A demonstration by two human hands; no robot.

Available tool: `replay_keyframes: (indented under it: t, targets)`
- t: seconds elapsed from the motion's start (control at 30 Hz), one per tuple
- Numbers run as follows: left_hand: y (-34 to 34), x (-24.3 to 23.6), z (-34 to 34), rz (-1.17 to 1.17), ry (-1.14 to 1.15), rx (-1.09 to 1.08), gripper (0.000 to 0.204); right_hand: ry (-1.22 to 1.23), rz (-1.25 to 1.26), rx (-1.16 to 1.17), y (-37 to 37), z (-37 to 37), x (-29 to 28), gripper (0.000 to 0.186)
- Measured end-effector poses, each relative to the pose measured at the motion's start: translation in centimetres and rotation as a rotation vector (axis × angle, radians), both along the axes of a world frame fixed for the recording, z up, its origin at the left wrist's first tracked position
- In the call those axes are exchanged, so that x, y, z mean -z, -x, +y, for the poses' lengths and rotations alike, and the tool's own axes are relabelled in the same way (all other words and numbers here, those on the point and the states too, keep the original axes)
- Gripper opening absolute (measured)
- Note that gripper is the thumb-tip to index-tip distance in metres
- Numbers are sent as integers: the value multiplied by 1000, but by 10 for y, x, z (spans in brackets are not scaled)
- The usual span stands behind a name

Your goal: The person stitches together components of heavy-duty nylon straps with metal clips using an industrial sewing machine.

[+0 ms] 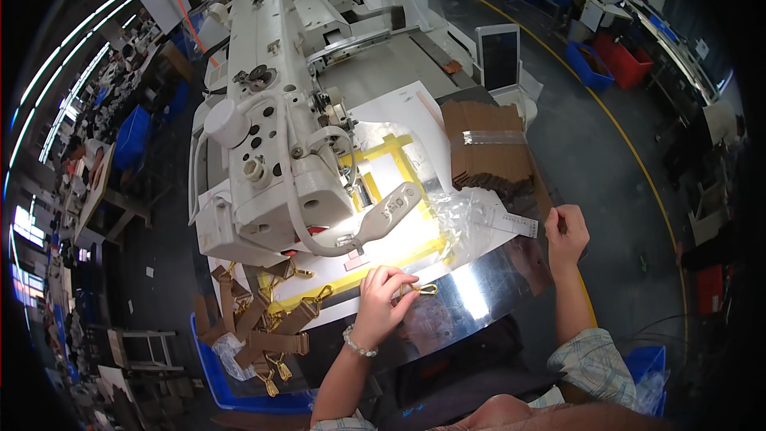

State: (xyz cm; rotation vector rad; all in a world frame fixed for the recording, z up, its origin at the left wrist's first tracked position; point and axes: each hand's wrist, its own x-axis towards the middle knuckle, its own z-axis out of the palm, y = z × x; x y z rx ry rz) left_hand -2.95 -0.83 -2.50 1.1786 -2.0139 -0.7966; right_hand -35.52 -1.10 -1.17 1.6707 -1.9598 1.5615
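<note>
My left hand (pixel 383 301) is closed in a pinch over the front of the metal table, with a gold snap hook (pixel 428 290) sticking out past its fingertips. On the right, my right hand (pixel 567 237) is curled closed at the end of a narrow brown strap (pixel 542 195), which runs down beside a thick bundle of brown strips (pixel 483 158). Clear tape crosses that bundle. To the left of my left hand lies a loose heap of brown straps (pixel 267 321), several fitted with gold hooks (pixel 281 368).
A large white sewing machine (pixel 267 136) stands over a lit white work plate edged with yellow tape (pixel 399 262). Crumpled clear plastic (pixel 467 223) lies beside the bundle. A small screen (pixel 499 57) stands behind it. A blue bin (pixel 209 367) sits below the table's left edge.
</note>
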Motion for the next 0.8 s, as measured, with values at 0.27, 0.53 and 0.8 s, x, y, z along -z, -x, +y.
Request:
replay_keyframes:
  t: [0.27,0.53,0.8]
  targets:
    - [-8,2,2,147,-51,-37,31,36,-494,-337,-25,48,-17,7]
    - [-34,-21,8,611,-755,106,42,-826,-944,-835,-65,35,-7,13]
    - [-38,-12,51,163,-256,-13,35,-1002,-787,-921,-74,37,-12,8]
